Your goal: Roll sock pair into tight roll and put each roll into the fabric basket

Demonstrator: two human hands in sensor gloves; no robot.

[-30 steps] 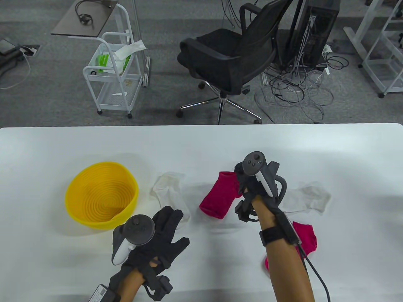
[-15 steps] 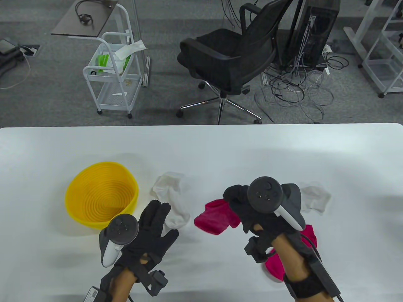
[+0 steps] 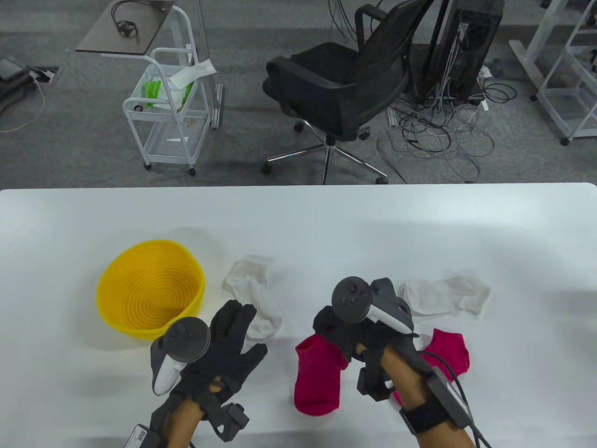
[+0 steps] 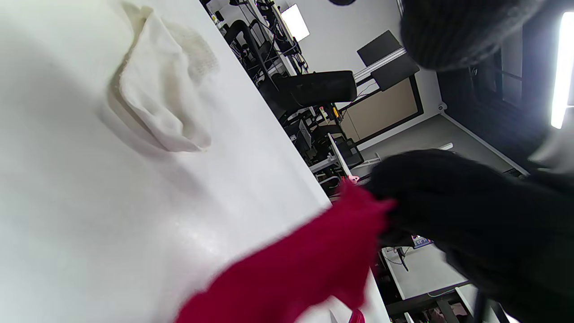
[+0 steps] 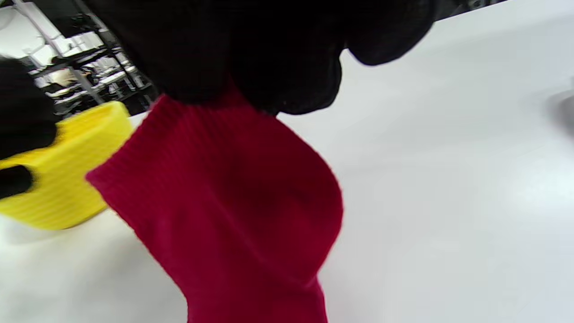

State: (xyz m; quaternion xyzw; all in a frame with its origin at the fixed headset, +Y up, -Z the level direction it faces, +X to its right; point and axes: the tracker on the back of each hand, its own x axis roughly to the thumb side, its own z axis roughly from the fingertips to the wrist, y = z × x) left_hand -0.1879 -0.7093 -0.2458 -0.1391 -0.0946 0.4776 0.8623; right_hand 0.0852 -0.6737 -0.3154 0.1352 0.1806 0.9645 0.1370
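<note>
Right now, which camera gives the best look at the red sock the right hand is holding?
The table view: the held red sock shows whole, hanging from the right hand. The right wrist view shows it close but cropped; the left wrist view shows a blurred part.

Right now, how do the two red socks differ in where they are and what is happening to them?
The red sock near the table's middle is pinched at its cuff by the right hand; the other red sock lies untouched, partly hidden behind that wrist. The first shows nearly whole, the second only in part. Both look the same red knit.
</note>
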